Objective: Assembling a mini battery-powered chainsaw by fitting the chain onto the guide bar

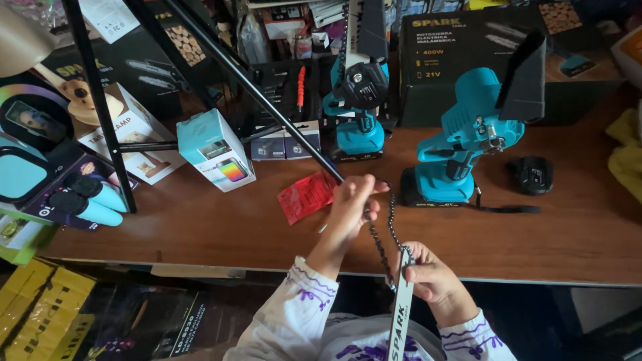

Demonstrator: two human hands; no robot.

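At the desk's near edge, the right hand [431,281] closes its fingers around a pale guide bar [400,311]. The left hand [353,204] pinches the dark saw chain [382,247] looped up from the bar. Farther in lie a red packet [306,195] and a teal cordless saw [461,150], with a second teal saw [358,100] toward the far edge.

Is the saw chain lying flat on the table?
No: the chain hangs in the air between the left hand and the right hand, above the table.
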